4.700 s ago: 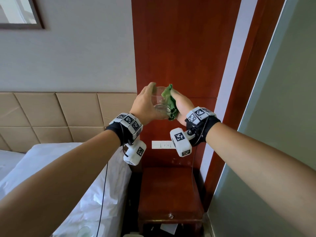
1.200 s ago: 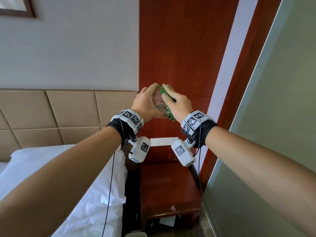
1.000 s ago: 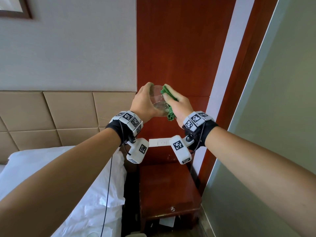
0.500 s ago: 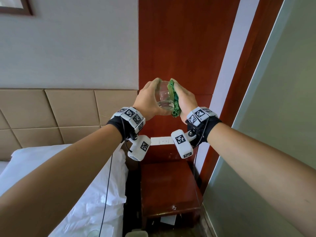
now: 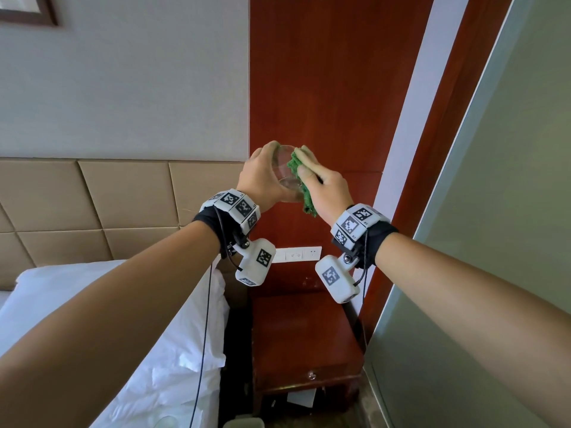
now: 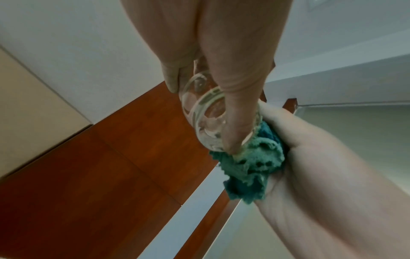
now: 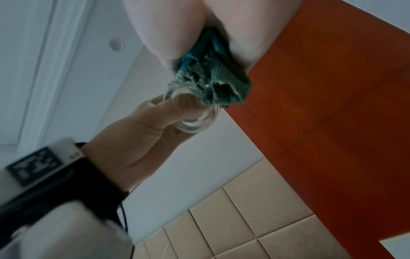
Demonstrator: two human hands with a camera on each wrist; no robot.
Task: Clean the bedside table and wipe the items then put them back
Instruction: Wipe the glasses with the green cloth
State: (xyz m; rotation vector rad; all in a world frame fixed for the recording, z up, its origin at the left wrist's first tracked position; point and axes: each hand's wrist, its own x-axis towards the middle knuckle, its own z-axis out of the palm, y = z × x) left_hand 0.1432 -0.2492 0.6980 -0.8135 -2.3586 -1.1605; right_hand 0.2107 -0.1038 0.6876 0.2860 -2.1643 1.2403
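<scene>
A clear drinking glass [image 5: 285,168] is held up at chest height in front of the red wood panel. My left hand [image 5: 262,177] grips it round its left side, thumb across its base [image 6: 208,122]. My right hand [image 5: 321,183] holds a bunched green cloth [image 5: 298,171] and presses it against the glass's right side. The cloth [image 6: 250,168] hangs below the palm in the left wrist view, and the cloth [image 7: 213,82] covers part of the glass [image 7: 193,121] in the right wrist view. The bedside table [image 5: 302,338] stands far below both hands.
A bed with white bedding [image 5: 154,335] lies left of the table, against a tan padded headboard [image 5: 92,208]. A white socket strip [image 5: 296,254] sits on the panel above the table. A grey-green wall [image 5: 494,242] closes in on the right. Papers [image 5: 301,396] lie under the table.
My right hand has turned the cloth over the glass's upper right side, fingers now lying over the top. The glass stays at about the same height in my left hand.
</scene>
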